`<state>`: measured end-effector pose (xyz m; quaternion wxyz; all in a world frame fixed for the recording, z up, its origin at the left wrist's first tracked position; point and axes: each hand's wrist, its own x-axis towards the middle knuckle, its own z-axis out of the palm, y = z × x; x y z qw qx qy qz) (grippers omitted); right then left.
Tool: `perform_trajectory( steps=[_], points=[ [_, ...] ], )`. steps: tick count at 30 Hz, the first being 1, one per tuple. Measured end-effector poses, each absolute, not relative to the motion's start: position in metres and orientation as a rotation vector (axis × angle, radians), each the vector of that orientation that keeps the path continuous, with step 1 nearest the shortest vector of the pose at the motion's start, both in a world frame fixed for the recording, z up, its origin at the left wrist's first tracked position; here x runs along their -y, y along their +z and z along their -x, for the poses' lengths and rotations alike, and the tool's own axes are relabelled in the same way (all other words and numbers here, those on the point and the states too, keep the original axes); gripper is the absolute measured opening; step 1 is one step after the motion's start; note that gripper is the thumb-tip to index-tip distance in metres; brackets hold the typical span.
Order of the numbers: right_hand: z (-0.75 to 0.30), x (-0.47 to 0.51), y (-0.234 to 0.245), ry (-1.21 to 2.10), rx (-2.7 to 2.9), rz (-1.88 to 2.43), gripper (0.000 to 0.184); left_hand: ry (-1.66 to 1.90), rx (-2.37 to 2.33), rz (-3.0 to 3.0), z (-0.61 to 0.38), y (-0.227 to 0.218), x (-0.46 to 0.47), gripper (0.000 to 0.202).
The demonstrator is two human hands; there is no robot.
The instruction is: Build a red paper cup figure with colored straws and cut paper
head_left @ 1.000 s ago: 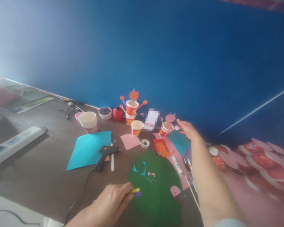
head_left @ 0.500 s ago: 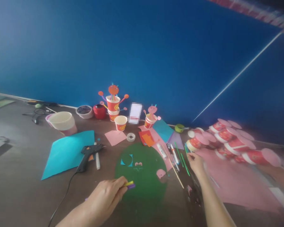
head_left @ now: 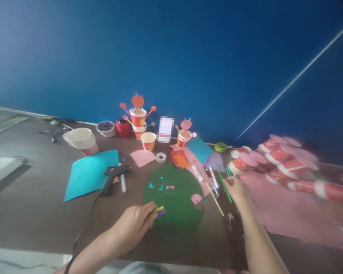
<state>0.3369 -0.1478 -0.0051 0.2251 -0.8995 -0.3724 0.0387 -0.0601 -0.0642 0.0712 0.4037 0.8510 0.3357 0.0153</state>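
small yellow and purple paper strips [head_left: 160, 210] are pinched in the left hand [head_left: 134, 224] over the round green paper disc [head_left: 173, 196], where small cutouts are already placed. a thin green stick [head_left: 223, 183] is gripped by the right hand [head_left: 236, 189]; strips not yet attached.

I'm seeing both forearms showing bare, no sleeves reaching them. The left hand [head_left: 133, 225] is wearing a thin dark band at the wrist; the right hand [head_left: 238, 190] is showing nothing — no ring, no watch.
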Motion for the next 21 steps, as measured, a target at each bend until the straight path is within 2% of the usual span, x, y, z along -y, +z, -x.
perform_trajectory(
  steps=[4,7,10,13,21],
  points=[
    [-0.270,0.150,0.022,0.218,1.106,2.291,0.030,0.126,-0.806,-1.791,0.048,0.070,0.065,0.035],
    [-0.198,0.155,0.037,0.727,1.205,1.887,0.029,0.187,-0.740,-1.510,0.034,0.059,0.066,0.035],
    [-0.146,0.158,0.040,0.954,1.179,1.663,0.027,0.230,-0.700,-1.339,0.023,0.047,0.068,0.034],
    [-0.128,0.157,0.035,1.063,1.067,1.535,0.030,0.262,-0.689,-1.265,0.018,0.041,0.070,0.037],
    [-0.127,0.148,0.028,1.099,0.905,1.460,0.021,0.269,-0.669,-1.194,0.017,0.032,0.072,0.041]
  ],
)
